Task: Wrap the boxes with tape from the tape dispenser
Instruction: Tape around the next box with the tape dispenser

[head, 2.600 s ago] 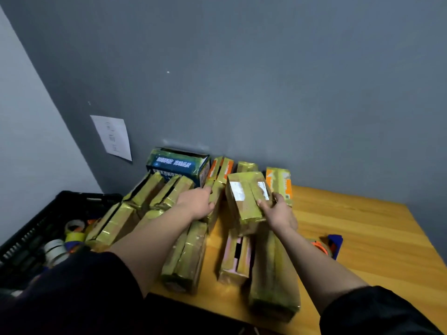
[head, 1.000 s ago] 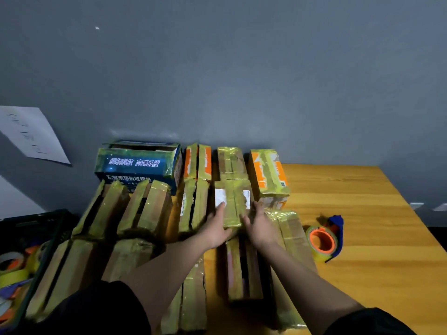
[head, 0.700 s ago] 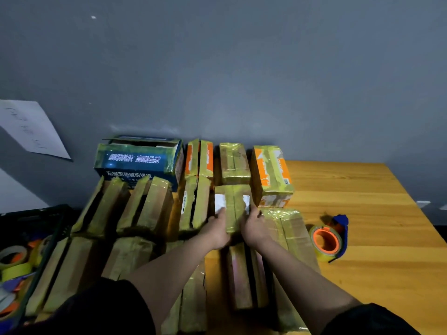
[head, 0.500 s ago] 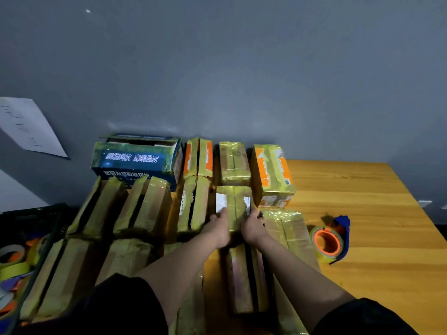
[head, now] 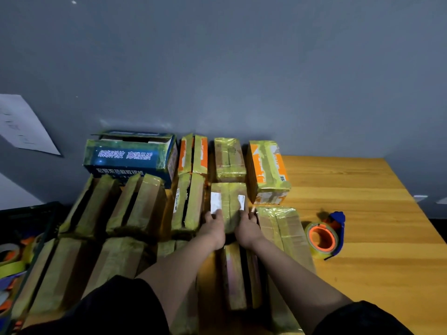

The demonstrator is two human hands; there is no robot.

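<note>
A small box (head: 228, 201) wrapped in yellow tape, with white labels on top, sits in a row of taped boxes on the wooden table (head: 362, 213). My left hand (head: 214, 229) rests against its near left side and my right hand (head: 246, 229) against its near right side, fingers on the box. The tape dispenser (head: 325, 235), blue with an orange-cored roll of yellow tape, lies on the table to the right, apart from both hands.
Several taped boxes fill the table's left half, among them a blue printed box (head: 128, 155) and an orange box (head: 267, 172) against the grey wall. A black crate (head: 29, 218) with tape rolls stands at the far left. A paper sheet (head: 21, 126) hangs on the wall.
Both hands carried the labelled box from mid-air down into the row and now hold it in place. In the last second the hands barely moved.
</note>
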